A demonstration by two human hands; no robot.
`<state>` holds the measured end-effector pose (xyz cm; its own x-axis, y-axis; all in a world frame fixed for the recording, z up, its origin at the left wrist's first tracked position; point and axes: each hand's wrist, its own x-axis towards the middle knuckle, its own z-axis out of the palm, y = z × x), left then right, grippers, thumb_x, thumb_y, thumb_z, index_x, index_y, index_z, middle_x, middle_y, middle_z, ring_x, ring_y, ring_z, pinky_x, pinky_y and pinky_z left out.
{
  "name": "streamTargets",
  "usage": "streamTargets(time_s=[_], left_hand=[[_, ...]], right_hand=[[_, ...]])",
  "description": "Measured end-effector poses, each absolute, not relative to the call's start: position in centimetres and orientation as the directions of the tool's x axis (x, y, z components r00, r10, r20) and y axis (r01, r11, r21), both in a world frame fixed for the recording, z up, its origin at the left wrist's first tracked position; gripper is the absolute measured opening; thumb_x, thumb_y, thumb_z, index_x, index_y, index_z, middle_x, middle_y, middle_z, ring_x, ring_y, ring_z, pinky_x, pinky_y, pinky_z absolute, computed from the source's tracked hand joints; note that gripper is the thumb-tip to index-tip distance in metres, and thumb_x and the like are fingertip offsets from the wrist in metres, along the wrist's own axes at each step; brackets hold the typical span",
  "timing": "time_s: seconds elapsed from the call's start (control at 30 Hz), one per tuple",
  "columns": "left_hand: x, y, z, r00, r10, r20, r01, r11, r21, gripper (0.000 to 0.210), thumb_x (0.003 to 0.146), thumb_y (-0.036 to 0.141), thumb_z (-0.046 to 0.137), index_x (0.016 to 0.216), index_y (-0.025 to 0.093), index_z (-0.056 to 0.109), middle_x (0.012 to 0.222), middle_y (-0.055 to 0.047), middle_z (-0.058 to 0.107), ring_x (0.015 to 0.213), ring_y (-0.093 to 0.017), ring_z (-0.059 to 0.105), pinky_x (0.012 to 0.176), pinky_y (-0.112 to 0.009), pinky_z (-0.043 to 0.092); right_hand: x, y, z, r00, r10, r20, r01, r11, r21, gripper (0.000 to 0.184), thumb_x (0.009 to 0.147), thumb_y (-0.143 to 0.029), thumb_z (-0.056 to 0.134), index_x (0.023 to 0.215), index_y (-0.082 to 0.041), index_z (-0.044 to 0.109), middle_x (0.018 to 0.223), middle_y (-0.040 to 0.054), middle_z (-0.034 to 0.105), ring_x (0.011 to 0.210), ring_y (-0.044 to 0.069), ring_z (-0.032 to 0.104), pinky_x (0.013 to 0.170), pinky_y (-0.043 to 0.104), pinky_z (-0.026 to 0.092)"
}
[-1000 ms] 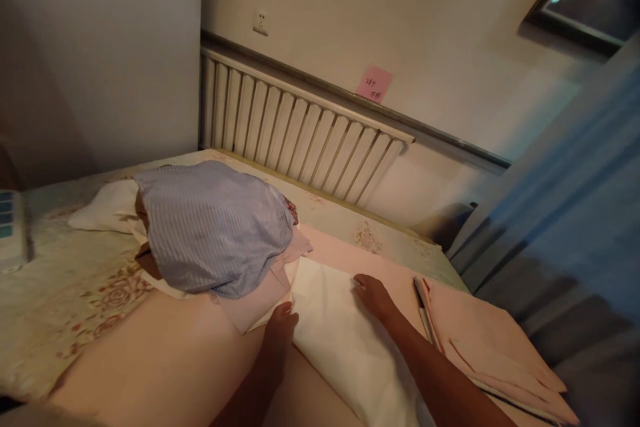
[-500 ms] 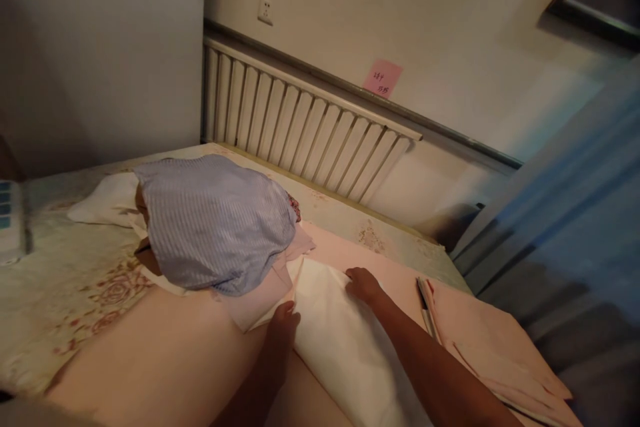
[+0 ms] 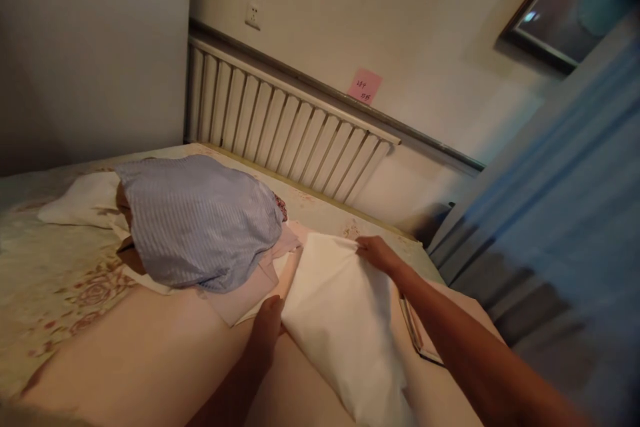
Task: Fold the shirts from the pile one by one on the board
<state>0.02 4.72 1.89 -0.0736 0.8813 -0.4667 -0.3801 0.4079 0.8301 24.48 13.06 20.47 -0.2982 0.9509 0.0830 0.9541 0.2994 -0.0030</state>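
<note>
A folded white cloth [image 3: 335, 300] stretches between my two hands over the pink sheet [image 3: 125, 340]. My right hand [image 3: 377, 253] pinches its far edge and holds it raised. At the cloth's left corner, my left hand [image 3: 267, 327] is closed with the thumb on top; its fingertips are partly hidden. Beside the left hand lie thin pale pink and white pieces [image 3: 250, 293], partly under a striped blue-grey cloth [image 3: 205, 220] that is heaped in a mound.
A flat pink stack with a dark edge [image 3: 425, 347] lies to the right, partly behind my right forearm. White fabric [image 3: 83, 200] sits at the left on the flowered cover [image 3: 95, 290]. A radiator [image 3: 280, 127] lines the wall, and blue curtains [image 3: 540, 213] hang at the right.
My right hand has lifted the white cloth's far edge upward and a little to the right. My left hand stays at its left side. The view has shifted to the right.
</note>
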Motion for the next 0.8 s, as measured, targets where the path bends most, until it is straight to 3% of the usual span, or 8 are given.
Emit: streamTargets(time_s=[0.13,0.23,0.33,0.43,0.5,0.6,0.7,0.8], left_hand=[[0.0,4.3,1.8,-0.010,0.885,-0.465,-0.503,0.397,0.768,0.022,0.090,0.031,0.052,0.105,0.015,0.052,0.114,-0.019,0.064,0.086,-0.022,0.071,0.081,-0.037,0.055],[0.0,4.5,1.5,0.035,0.882,-0.470,-0.550,0.410,0.728,0.021,0.090,0.030,0.053,0.105,0.014,0.052,0.114,-0.019,0.065,0.085,-0.023,0.072,0.081,-0.038,0.056],[0.1,5.0,1.1,0.090,0.868,-0.489,-0.541,0.454,0.707,0.021,0.088,0.031,0.057,0.101,0.014,0.055,0.110,-0.020,0.067,0.084,-0.025,0.073,0.082,-0.040,0.056],[0.3,5.1,0.9,0.131,0.857,-0.499,-0.549,0.482,0.684,0.026,0.088,0.034,0.058,0.102,0.013,0.056,0.112,-0.022,0.067,0.085,-0.026,0.073,0.084,-0.041,0.055],[0.2,5.0,0.9,0.154,0.856,-0.493,-0.568,0.485,0.665,0.029,0.089,0.036,0.056,0.105,0.012,0.056,0.116,-0.023,0.065,0.087,-0.026,0.073,0.086,-0.041,0.055],[-0.3,5.0,1.4,0.136,0.870,-0.474,-0.609,0.451,0.652,0.030,0.092,0.037,0.051,0.106,0.011,0.055,0.124,-0.024,0.061,0.093,-0.025,0.071,0.088,-0.038,0.054],[-1.2,5.2,2.2,0.064,0.878,-0.474,-0.632,0.403,0.662,0.030,0.094,0.037,0.045,0.107,0.011,0.055,0.131,-0.023,0.056,0.101,-0.024,0.068,0.090,-0.037,0.053],[-1.7,5.5,2.7,0.026,0.868,-0.497,-0.628,0.401,0.667,0.034,0.096,0.040,0.039,0.110,0.013,0.055,0.136,-0.020,0.053,0.108,-0.024,0.065,0.093,-0.040,0.051]], right_hand=[[25.3,15.5,29.4,-0.288,0.923,0.255,0.958,0.277,0.078,0.014,0.081,-0.016,0.052,0.073,-0.018,0.064,0.068,0.0007,0.062,0.070,0.014,0.055,0.064,0.022,0.032],[25.8,15.7,36.7,-0.268,0.865,0.424,0.962,0.222,0.156,0.014,0.082,-0.018,0.051,0.080,-0.018,0.065,0.072,0.0024,0.063,0.072,0.015,0.054,0.065,0.024,0.030],[25.7,13.7,42.1,-0.309,0.654,0.691,0.932,0.064,0.356,0.016,0.084,-0.022,0.052,0.085,-0.019,0.067,0.071,0.0027,0.064,0.068,0.017,0.054,0.061,0.026,0.030],[25.0,9.8,43.5,-0.452,0.453,0.768,0.876,0.061,0.479,0.020,0.088,-0.020,0.047,0.088,-0.019,0.067,0.074,0.0032,0.065,0.068,0.017,0.056,0.061,0.026,0.032],[24.1,6.9,41.5,-0.589,0.343,0.732,0.806,0.172,0.567,0.023,0.090,-0.015,0.043,0.086,-0.018,0.066,0.073,0.0035,0.065,0.067,0.016,0.056,0.062,0.027,0.034],[22.5,2.8,33.7,-0.760,0.205,0.617,0.627,0.484,0.611,0.024,0.093,-0.012,0.042,0.088,-0.019,0.065,0.083,0.0055,0.069,0.078,0.015,0.060,0.071,0.027,0.039],[21.1,-0.6,22.0,-0.795,0.344,0.499,0.573,0.695,0.434,0.028,0.097,-0.016,0.036,0.087,-0.021,0.062,0.079,0.0042,0.066,0.071,0.014,0.056,0.067,0.029,0.038],[20.4,-3.5,10.5,-0.768,0.509,0.389,0.626,0.724,0.289,0.028,0.098,-0.021,0.038,0.075,-0.022,0.055,0.067,0.0002,0.059,0.065,0.015,0.053,0.063,0.028,0.038]])
